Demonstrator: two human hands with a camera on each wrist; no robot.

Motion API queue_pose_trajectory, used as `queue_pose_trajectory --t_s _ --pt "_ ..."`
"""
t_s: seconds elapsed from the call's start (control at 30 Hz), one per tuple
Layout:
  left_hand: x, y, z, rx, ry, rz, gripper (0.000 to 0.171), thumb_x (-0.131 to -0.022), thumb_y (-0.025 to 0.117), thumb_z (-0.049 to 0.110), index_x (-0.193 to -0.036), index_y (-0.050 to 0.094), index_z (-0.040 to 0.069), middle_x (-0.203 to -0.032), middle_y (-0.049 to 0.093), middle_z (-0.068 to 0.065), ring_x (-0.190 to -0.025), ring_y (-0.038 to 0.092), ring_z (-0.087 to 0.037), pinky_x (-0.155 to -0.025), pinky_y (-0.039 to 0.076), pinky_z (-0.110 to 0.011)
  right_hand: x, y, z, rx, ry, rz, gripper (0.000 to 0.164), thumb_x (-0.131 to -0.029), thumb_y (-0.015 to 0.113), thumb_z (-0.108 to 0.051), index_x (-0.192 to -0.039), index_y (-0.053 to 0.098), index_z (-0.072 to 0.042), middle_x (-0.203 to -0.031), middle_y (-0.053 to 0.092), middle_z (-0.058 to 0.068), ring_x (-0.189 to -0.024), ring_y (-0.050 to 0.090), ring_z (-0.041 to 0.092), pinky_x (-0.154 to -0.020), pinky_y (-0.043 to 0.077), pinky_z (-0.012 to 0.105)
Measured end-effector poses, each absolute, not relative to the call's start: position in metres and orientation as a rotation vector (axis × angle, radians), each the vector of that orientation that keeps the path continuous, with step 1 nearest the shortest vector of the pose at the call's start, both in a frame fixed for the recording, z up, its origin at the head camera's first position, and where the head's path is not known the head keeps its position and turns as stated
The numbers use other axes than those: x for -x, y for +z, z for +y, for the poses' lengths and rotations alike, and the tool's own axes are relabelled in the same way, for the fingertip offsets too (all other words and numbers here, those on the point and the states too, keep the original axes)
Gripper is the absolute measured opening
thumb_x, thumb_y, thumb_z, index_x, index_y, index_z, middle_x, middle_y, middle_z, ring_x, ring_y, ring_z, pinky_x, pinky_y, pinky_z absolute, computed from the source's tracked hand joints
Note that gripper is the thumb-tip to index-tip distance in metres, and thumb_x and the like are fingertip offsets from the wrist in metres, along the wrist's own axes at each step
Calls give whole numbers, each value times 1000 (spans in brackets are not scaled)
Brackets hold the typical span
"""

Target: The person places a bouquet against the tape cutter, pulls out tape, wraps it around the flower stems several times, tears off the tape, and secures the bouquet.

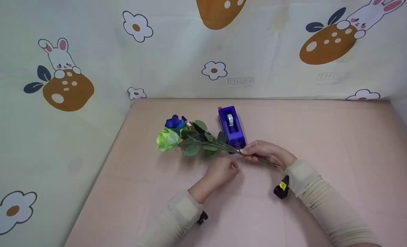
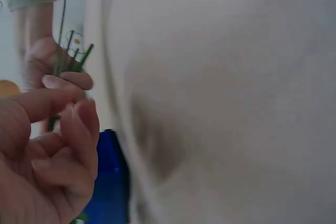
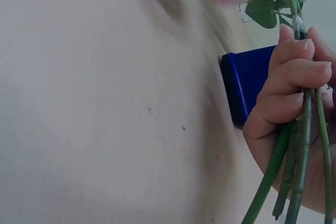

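Note:
My right hand point(image 1: 263, 152) grips the stems of a small bunch of flowers point(image 3: 300, 150), its fingers curled round them. The bunch lies to the left, with a light green rose point(image 1: 168, 139) and a blue flower point(image 1: 175, 122) among green leaves. Just above those fingers, a shiny clear band that looks like tape point(image 3: 299, 23) wraps the stems. My left hand point(image 1: 223, 170) is just below the stems, apart from them in the head view. Its fingers point(image 2: 68, 129) are curled with thumb and forefinger close together; nothing shows between them.
A blue-purple tape dispenser point(image 1: 237, 132) with a roll of tape point(image 1: 230, 120) stands just behind the stems and my right hand. The pink tabletop point(image 1: 327, 137) meets a patterned backdrop point(image 1: 176, 61) at the back and left. Black wrist devices point(image 1: 281, 188) sit at both cuffs.

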State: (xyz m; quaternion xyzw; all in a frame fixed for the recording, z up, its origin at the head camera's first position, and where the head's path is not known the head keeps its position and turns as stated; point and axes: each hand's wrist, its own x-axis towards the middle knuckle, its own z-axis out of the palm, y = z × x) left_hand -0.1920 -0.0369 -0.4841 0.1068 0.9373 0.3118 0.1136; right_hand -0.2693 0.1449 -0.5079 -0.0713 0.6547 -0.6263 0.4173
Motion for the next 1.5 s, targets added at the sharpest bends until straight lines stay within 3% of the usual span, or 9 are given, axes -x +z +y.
queue_pose_trajectory --t_s 0.2,0.33,0.5,0.73,0.87,0.97,1.17,1.5 --pt "208 -453 -34 -681 -29 3440 2 -74 68 13 -76 69 12 -75 62 0 -66 55 -18 -59 45 -29 273 -502 143 167 -1505 1707 15 -86 63 -15 -77 65 -3 -56 56 -5 -48 44 4 -49 36 17" --pt "222 -455 -33 -738 -357 3318 7 -75 68 20 -77 70 13 -78 66 0 -75 52 -19 -66 39 -30 273 -503 142 157 -1489 1735 15 -84 64 -15 -76 66 -3 -53 55 -5 -45 42 4 -48 35 17" --pt "229 -461 -32 -699 -470 3107 12 -80 63 22 -86 70 13 -85 69 -1 -83 54 -18 -71 40 -30 272 -504 140 178 -1414 1800 18 -84 65 -20 -80 67 -2 -53 54 -5 -46 41 4 -49 34 18" --pt "233 -466 -33 -667 -407 3046 15 -82 64 23 -89 68 11 -87 67 -3 -81 58 -19 -73 44 -32 273 -500 137 269 -1198 1962 36 -89 57 -36 -67 57 -8 -53 48 -6 -47 38 6 -51 31 22" --pt "237 -465 -34 -655 -336 3015 19 -80 66 27 -88 69 10 -86 68 -4 -81 59 -19 -74 45 -32 273 -499 136 256 -1164 2002 40 -88 57 -40 -74 64 -3 -51 46 -6 -45 34 6 -49 28 22" --pt "244 -460 -35 -585 -240 2935 21 -80 66 28 -89 70 9 -88 68 -5 -83 60 -21 -77 46 -34 273 -499 135 263 -1167 2026 39 -86 60 -37 -83 68 2 -50 44 -6 -43 31 5 -47 26 22" --pt "266 -441 -33 -354 -3 2827 30 -82 66 34 -95 69 7 -96 69 -6 -91 62 -23 -82 47 -38 275 -503 134 257 -1158 2042 35 -86 60 -33 -81 67 1 -49 44 -6 -43 32 6 -46 27 22" --pt "288 -439 -35 -66 519 2667 30 -78 72 29 -93 70 3 -94 69 -7 -78 59 -15 -78 49 -31 276 -511 128 324 -1187 2096 38 -89 57 -28 -82 66 8 -45 40 -6 -41 30 5 -43 25 20"
